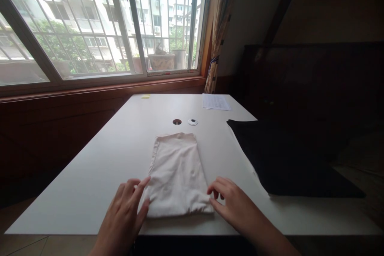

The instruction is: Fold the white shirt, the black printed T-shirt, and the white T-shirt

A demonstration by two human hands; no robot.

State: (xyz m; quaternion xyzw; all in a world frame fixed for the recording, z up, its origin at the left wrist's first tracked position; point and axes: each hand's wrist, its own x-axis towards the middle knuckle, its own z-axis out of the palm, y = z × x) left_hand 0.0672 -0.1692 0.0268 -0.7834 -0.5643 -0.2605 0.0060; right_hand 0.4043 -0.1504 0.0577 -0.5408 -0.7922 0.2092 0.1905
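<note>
A folded off-white garment (178, 176) lies flat on the white table in front of me, its near edge slightly bunched at the right. What kind of garment it is does not show. My left hand (126, 204) is at its left edge, fingers apart, with the index fingertip and thumb touching the fabric. At the lower right edge is my right hand (232, 202), its fingers curled and the thumb and index fingertip close together on the cloth's border.
On the right of the white table (99, 168) lies a black cloth (288, 160), partly over the edge. Farther back are a round hole (177, 122), its white cap (193, 122), paper sheets (216, 102) and yellow notes (145, 96). A barred window (105, 24) stands beyond.
</note>
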